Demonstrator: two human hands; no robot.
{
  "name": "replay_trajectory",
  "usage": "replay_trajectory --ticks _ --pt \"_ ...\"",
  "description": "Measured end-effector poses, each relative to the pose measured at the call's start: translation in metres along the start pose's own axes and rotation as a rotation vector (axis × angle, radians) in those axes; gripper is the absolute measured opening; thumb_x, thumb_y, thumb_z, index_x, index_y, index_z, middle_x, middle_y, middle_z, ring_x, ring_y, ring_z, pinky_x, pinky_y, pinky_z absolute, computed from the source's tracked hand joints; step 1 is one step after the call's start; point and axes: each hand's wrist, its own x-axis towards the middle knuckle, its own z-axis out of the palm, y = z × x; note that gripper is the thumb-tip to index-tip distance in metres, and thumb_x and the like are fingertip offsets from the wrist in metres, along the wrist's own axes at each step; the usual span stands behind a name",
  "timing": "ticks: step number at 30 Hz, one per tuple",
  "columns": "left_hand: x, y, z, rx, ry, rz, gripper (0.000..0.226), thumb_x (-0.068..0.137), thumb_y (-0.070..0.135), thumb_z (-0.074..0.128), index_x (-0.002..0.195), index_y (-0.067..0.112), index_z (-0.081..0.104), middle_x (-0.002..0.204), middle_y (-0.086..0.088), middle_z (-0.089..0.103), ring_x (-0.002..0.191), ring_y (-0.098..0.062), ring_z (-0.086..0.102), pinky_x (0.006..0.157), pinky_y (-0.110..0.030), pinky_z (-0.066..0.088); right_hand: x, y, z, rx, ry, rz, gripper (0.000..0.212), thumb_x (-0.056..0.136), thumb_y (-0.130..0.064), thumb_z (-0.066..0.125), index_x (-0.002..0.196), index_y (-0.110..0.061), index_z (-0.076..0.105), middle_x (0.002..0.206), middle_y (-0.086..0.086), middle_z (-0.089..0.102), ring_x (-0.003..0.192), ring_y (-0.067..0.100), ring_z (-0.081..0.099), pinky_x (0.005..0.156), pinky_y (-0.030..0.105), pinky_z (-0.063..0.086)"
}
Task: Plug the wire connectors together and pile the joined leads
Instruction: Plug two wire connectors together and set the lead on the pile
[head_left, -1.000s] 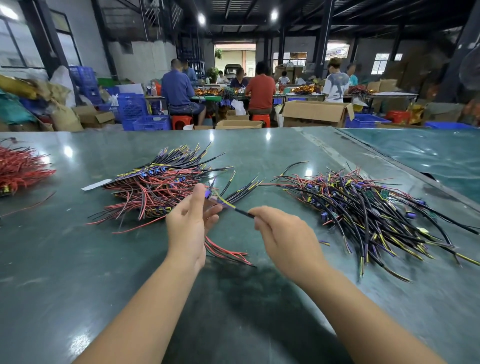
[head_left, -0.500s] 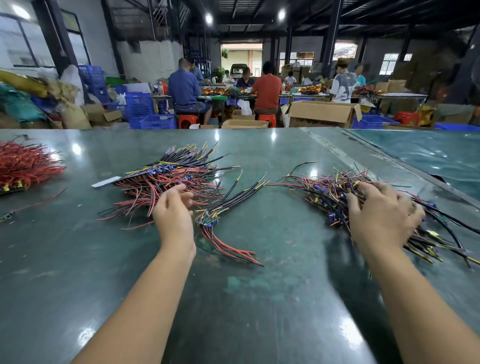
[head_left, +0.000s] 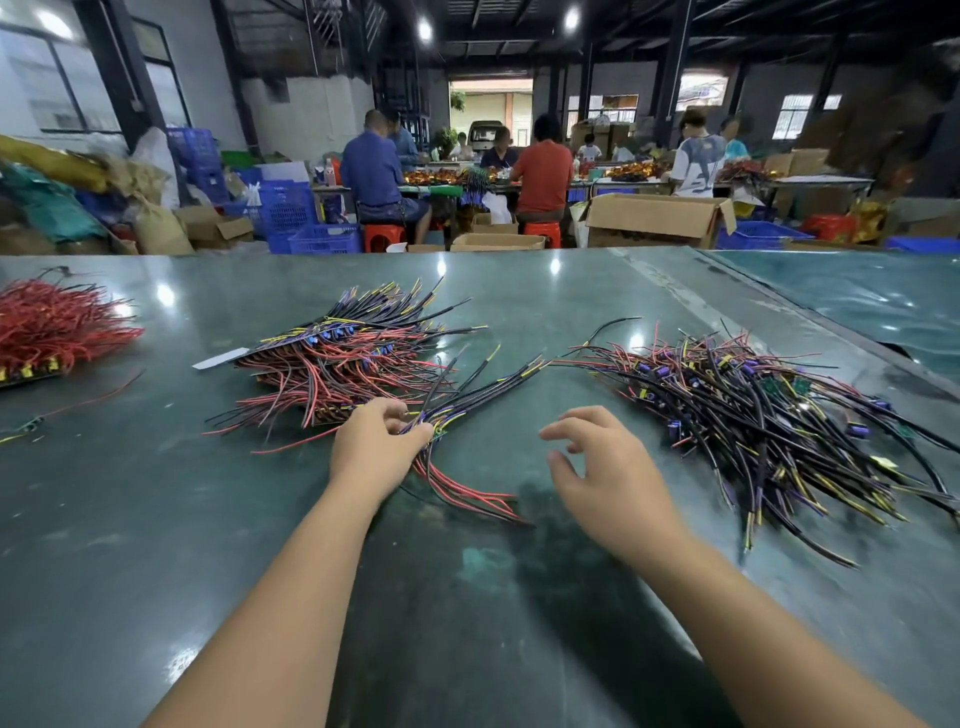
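Stretching across the whole foreground, the glossy dark green worktable (head_left: 156, 545) carries every heap of wire. Largest is the loose tangle of black, yellow and purple leads (head_left: 769, 415) at the right, lying well apart from both hands. Next comes the stacked heap of red and black leads with blue connectors (head_left: 343, 369) at centre left, and a mound of plain red wires (head_left: 52, 327) sits at the far left edge. A small fan-shaped bunch of joined red and black leads (head_left: 467, 436) lies between the two main heaps. The left hand (head_left: 374, 447) rests on that bunch, fingertips curled and pinching at its connector end. The right hand (head_left: 608, 478) hovers above bare tabletop, fingers loosely spread and holding nothing.
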Motion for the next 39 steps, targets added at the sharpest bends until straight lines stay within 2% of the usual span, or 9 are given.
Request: replay_trajectory --ticks 4,6,13,17,20,24,31,35,39 --pt "-0.002 0.006 0.002 -0.453 -0.042 -0.130 0.028 0.079 0.002 0.072 0.107 -0.003 0.066 0.087 -0.008 0.064 0.079 -0.019 0.058 0.079 -0.033 0.049 0.003 0.002 0.007 0.098 -0.090 0.049 0.022 0.089 -0.014 0.056 0.105 -0.024 0.068 0.106 -0.011 0.057 0.086 0.007 0.058 0.076 0.014 0.039" --pt "-0.005 0.013 0.002 -0.671 -0.062 -0.184 0.024 0.082 -0.002 0.068 0.105 -0.002 0.065 0.084 -0.006 0.064 0.073 -0.016 0.058 0.066 -0.024 0.053 0.004 0.001 0.009 0.209 -0.136 0.115 0.022 0.090 -0.016 0.056 0.107 -0.024 0.068 0.099 -0.011 0.063 0.081 0.003 0.058 0.072 0.009 0.037" --pt "-0.040 0.048 0.015 -1.070 -0.195 -0.107 0.023 0.086 -0.009 0.057 0.091 0.011 0.065 0.077 0.004 0.069 0.063 -0.004 0.063 0.051 -0.011 0.048 0.013 -0.006 0.007 0.742 -0.265 0.348 0.031 0.093 -0.022 0.058 0.124 -0.016 0.059 0.100 -0.001 0.067 0.098 0.017 0.064 0.098 0.032 0.048" --pt "-0.059 0.058 0.023 -1.137 -0.338 0.003 0.030 0.086 -0.013 0.052 0.102 0.009 0.064 0.086 0.002 0.072 0.073 -0.004 0.066 0.062 -0.014 0.054 0.020 -0.010 -0.002 0.882 -0.240 0.287 0.025 0.095 -0.022 0.055 0.117 -0.015 0.064 0.095 -0.006 0.066 0.079 0.006 0.061 0.085 0.027 0.047" --pt "-0.067 0.060 0.024 -1.086 -0.429 0.062 0.037 0.085 -0.014 0.051 0.118 0.001 0.058 0.112 -0.011 0.067 0.097 -0.015 0.063 0.091 -0.027 0.052 0.022 -0.005 -0.013 0.957 -0.210 0.174 0.018 0.094 -0.015 0.056 0.104 -0.007 0.068 0.099 0.009 0.067 0.089 0.013 0.059 0.093 0.036 0.046" --pt "-0.068 0.060 0.028 -1.024 -0.387 0.033 0.039 0.083 -0.015 0.055 0.120 -0.002 0.058 0.117 -0.015 0.065 0.101 -0.020 0.061 0.096 -0.034 0.050 0.019 -0.002 -0.017 0.928 -0.143 0.099 0.017 0.090 -0.001 0.057 0.103 -0.003 0.069 0.101 0.013 0.070 0.092 0.013 0.059 0.093 0.035 0.048" --pt "-0.071 0.060 0.030 -0.951 -0.404 0.065 0.033 0.088 -0.006 0.055 0.102 0.020 0.070 0.100 0.004 0.074 0.090 -0.005 0.065 0.087 -0.026 0.053 0.022 -0.005 -0.013 0.977 -0.090 0.078 0.020 0.089 0.007 0.055 0.104 0.003 0.068 0.107 0.020 0.069 0.096 0.018 0.062 0.095 0.034 0.048" --pt "-0.072 0.059 0.032 -0.894 -0.356 0.067 0.035 0.088 -0.009 0.055 0.094 0.021 0.071 0.087 0.007 0.074 0.079 -0.004 0.064 0.080 -0.022 0.055 0.023 -0.002 -0.013 0.890 -0.076 0.107 0.017 0.084 0.006 0.062 0.087 -0.006 0.073 0.089 0.008 0.074 0.083 0.013 0.064 0.087 0.031 0.052" --pt "-0.071 0.061 0.033 -0.901 -0.343 0.008 0.035 0.087 -0.011 0.056 0.087 0.021 0.072 0.077 0.008 0.073 0.071 -0.001 0.062 0.073 -0.021 0.055 0.025 -0.004 -0.005 0.629 0.038 0.123 0.010 0.080 -0.006 0.070 0.078 -0.013 0.076 0.080 0.002 0.075 0.083 0.019 0.070 0.088 0.046 0.053"
